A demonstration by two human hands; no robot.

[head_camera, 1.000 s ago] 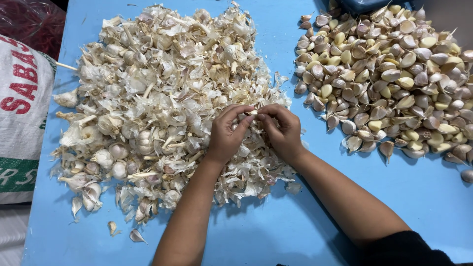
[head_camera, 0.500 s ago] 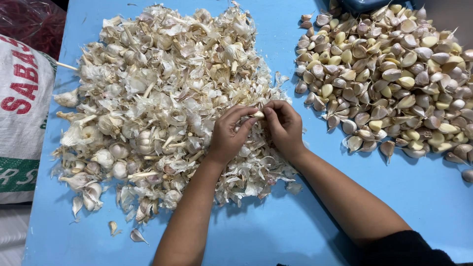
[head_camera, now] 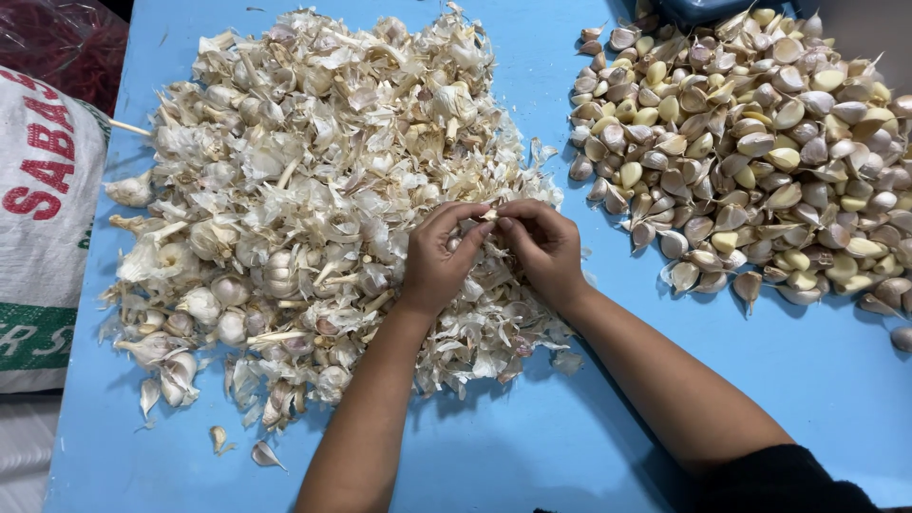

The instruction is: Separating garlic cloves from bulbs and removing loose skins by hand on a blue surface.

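A big heap of garlic skins, stalks and whole bulbs [head_camera: 304, 180] covers the left and middle of the blue table [head_camera: 532, 437]. Over its right edge my left hand [head_camera: 439, 261] and my right hand [head_camera: 543, 249] meet, fingertips pinched together on one small piece of garlic [head_camera: 488, 216]. Both hands grip it from opposite sides. To the right lies a separate pile of loose garlic cloves [head_camera: 769, 142], apart from my hands.
A white sack with red and green print [head_camera: 38, 209] lies along the table's left edge. Red mesh bagging [head_camera: 57, 38] shows at the top left. A dark container [head_camera: 703, 9] sits behind the clove pile. A few stray skins [head_camera: 242, 446] lie near the front.
My fingers have shifted slightly on the piece of garlic; both hands stay in the same spot over the heap's right edge.
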